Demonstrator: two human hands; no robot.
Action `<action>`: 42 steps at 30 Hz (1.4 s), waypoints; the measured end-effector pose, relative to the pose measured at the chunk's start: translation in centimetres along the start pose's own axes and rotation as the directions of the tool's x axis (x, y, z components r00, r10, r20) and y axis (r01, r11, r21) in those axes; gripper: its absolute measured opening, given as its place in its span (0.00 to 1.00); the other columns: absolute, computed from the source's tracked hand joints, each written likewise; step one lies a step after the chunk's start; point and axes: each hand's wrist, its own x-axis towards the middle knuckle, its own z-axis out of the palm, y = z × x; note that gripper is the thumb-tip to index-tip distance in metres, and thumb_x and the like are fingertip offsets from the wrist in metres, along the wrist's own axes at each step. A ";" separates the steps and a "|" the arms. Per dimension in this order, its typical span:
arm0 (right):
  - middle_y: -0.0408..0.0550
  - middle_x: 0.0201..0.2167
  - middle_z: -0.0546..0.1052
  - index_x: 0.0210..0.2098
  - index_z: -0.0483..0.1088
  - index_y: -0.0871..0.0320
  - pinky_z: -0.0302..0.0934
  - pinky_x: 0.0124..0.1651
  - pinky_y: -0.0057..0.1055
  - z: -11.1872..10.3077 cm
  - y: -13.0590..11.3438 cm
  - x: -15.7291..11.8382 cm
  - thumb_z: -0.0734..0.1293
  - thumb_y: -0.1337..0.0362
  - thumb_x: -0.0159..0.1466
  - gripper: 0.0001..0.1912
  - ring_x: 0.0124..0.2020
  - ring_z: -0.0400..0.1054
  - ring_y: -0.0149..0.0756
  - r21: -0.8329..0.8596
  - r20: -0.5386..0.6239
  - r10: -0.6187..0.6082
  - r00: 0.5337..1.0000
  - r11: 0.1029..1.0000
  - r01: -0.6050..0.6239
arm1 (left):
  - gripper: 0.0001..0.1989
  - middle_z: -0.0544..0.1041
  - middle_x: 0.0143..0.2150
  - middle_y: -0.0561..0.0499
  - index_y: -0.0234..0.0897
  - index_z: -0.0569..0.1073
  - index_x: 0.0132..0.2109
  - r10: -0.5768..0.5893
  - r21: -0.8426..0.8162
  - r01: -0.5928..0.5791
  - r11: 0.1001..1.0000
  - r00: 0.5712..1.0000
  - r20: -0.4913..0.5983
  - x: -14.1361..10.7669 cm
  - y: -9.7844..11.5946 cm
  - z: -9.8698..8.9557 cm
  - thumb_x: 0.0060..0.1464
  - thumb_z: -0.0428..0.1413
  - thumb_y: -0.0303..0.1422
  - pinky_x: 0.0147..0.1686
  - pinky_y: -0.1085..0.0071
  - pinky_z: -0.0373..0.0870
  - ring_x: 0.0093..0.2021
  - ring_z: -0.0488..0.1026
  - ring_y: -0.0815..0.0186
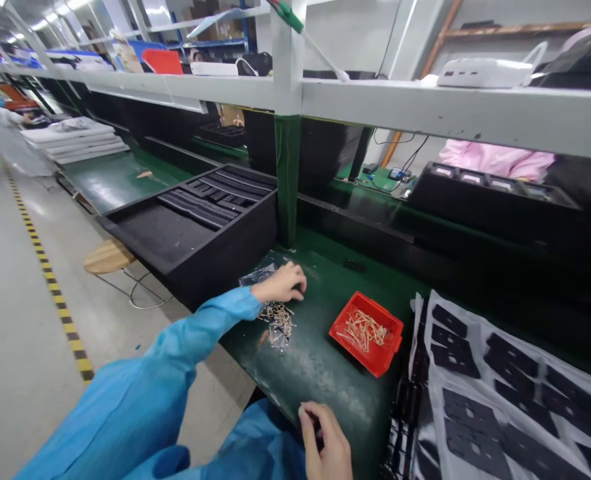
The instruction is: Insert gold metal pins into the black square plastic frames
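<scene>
Holding your curled left hand (279, 283) beside the loose sticks (281, 320) on the green table (308, 360), you risk your sleeve (225, 311) brushing some off; whether that hand or your curled right hand (329, 441) grips anything, I cannot tell

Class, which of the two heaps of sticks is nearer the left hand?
The loose heap beside the left hand; the other heap lies farther away, inside the red tray.
</scene>
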 end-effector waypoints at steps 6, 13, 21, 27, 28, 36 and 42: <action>0.47 0.30 0.81 0.33 0.80 0.52 0.68 0.34 0.25 -0.1 -0.9 2.2 0.69 0.49 0.67 0.15 0.31 0.76 0.36 0.122 0.169 0.086 0.982 0.987 -0.107 | 0.08 0.73 0.44 0.44 0.35 0.72 0.32 0.054 0.011 -0.053 0.999 0.991 -0.124 -6.8 -0.3 3.5 0.58 0.59 0.20 0.51 0.55 0.64 0.51 0.66 0.53; 0.48 0.31 0.80 0.38 0.78 0.56 0.65 0.32 0.26 1.2 -3.8 8.5 0.70 0.42 0.65 0.22 0.28 0.72 0.32 0.363 0.187 0.322 0.928 0.855 -0.370 | 0.13 0.73 0.39 0.46 0.34 0.72 0.47 0.292 -0.067 -0.323 0.944 0.913 -0.287 -7.4 1.5 2.3 0.66 0.46 0.19 0.41 0.67 0.71 0.41 0.70 0.63; 0.46 0.29 0.78 0.37 0.79 0.59 0.59 0.27 0.23 1.3 -6.3 11.3 0.78 0.44 0.56 0.24 0.25 0.67 0.26 0.628 0.346 0.411 0.843 0.567 -0.534 | 0.13 0.76 0.40 0.41 0.35 0.77 0.49 0.495 -0.051 -0.548 0.835 0.788 -0.366 -8.2 3.9 2.5 0.69 0.49 0.23 0.42 0.65 0.75 0.44 0.73 0.59; 0.47 0.29 0.79 0.35 0.80 0.59 0.60 0.28 0.23 1.0 -6.6 11.4 0.80 0.47 0.53 0.22 0.25 0.67 0.26 0.675 0.345 0.425 0.837 0.507 -0.536 | 0.14 0.78 0.40 0.42 0.37 0.79 0.49 0.463 -0.111 -0.548 0.829 0.784 -0.413 -8.0 4.3 2.6 0.70 0.48 0.25 0.44 0.62 0.74 0.43 0.74 0.59; 0.47 0.29 0.79 0.35 0.80 0.59 0.60 0.28 0.24 1.0 -6.5 11.4 0.80 0.47 0.53 0.22 0.25 0.67 0.26 0.675 0.340 0.424 0.839 0.511 -0.532 | 0.15 0.78 0.39 0.42 0.36 0.79 0.48 0.449 -0.131 -0.541 0.831 0.789 -0.419 -8.0 4.3 2.6 0.70 0.47 0.25 0.44 0.62 0.74 0.43 0.74 0.59; 0.45 0.25 0.78 0.33 0.78 0.57 0.63 0.31 0.28 1.5 -5.2 11.0 0.74 0.48 0.59 0.17 0.25 0.68 0.31 0.610 0.131 0.364 0.922 0.703 -0.364 | 0.07 0.79 0.55 0.41 0.40 0.84 0.43 0.076 -0.591 -0.270 0.760 0.940 -0.332 -9.4 7.9 1.9 0.62 0.60 0.32 0.57 0.56 0.68 0.56 0.73 0.53; 0.46 0.28 0.79 0.30 0.81 0.55 0.66 0.38 0.32 1.4 -5.4 9.8 0.73 0.53 0.61 0.11 0.30 0.70 0.35 0.405 -0.093 0.221 0.971 0.899 -0.166 | 0.14 0.80 0.47 0.43 0.37 0.80 0.30 -0.470 -0.936 -0.092 0.340 0.845 -0.254 -8.2 10.3 4.8 0.61 0.63 0.41 0.53 0.60 0.70 0.51 0.76 0.55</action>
